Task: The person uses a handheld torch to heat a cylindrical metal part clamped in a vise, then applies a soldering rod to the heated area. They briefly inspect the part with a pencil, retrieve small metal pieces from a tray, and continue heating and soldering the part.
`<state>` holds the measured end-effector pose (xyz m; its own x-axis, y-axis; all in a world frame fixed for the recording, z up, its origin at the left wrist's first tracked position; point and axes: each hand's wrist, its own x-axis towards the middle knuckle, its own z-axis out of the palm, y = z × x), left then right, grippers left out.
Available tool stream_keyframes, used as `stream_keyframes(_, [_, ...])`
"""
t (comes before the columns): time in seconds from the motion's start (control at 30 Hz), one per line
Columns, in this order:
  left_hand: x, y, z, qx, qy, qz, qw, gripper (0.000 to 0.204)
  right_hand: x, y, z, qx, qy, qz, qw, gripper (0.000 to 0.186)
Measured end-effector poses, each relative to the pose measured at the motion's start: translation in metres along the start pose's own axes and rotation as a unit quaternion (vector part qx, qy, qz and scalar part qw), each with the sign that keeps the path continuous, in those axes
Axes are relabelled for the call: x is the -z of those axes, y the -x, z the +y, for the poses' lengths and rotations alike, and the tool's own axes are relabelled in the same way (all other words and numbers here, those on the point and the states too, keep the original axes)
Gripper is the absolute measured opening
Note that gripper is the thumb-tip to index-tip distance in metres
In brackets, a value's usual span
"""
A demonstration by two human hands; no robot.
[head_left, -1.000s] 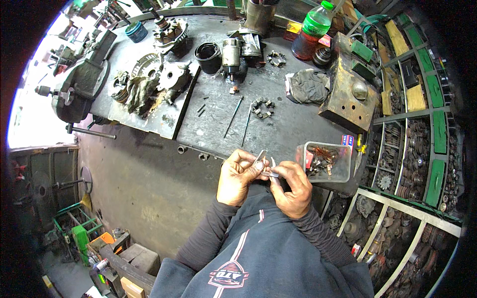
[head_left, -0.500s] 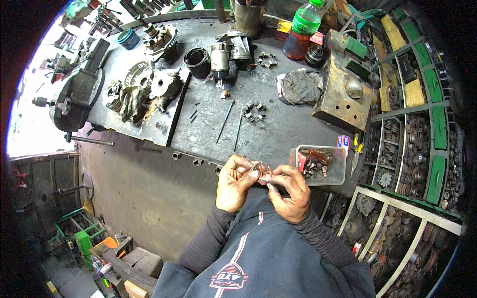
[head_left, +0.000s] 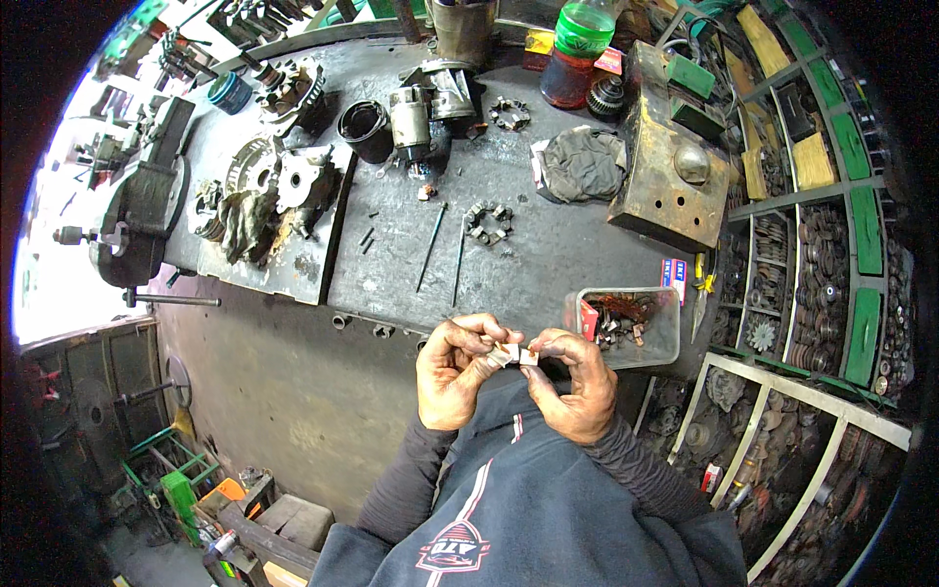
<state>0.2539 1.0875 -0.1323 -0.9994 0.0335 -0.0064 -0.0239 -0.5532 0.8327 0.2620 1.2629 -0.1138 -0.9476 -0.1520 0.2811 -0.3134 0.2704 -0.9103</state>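
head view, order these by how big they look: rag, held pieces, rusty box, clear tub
1. rusty box
2. clear tub
3. rag
4. held pieces: partly hidden, so not ranked against each other

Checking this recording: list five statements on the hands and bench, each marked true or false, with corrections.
1. The left hand and right hand hold small pale parts. True.
2. The plastic tub is left of both hands. False: the plastic tub is to their right.
3. The bottle holds something dark red. True.
4. The grey rag lies inside the tub. False: the grey rag lies on the bench.
5. A vise is at the bench's left. True.
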Motion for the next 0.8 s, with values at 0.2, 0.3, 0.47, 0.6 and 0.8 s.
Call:
stream_keyframes(0.2, [0.008,0.001,-0.006,-0.008,-0.036,0.051,0.998,0.024,-0.006,-0.005,0.002,-0.009,0.031,-0.011,0.999,0.049])
stream_keyframes(0.3, [0.021,-0.005,-0.031,-0.060,-0.171,0.072,0.981,0.020,-0.023,-0.007,0.012,-0.028,0.127,-0.018,0.991,0.044])
stream_keyframes(0.47, [0.035,-0.012,-0.084,-0.060,-0.287,0.143,0.945,0.014,-0.054,-0.005,0.055,-0.084,0.148,-0.022,0.985,0.024])
stream_keyframes(0.6, [0.037,-0.012,-0.097,-0.039,-0.334,0.145,0.931,0.013,-0.056,-0.001,0.082,-0.148,0.243,-0.050,0.957,0.026])
stream_keyframes(0.8, [0.033,-0.016,-0.080,-0.023,-0.295,0.144,0.944,0.013,-0.014,0.009,0.013,-0.182,0.067,-0.136,0.972,0.035])
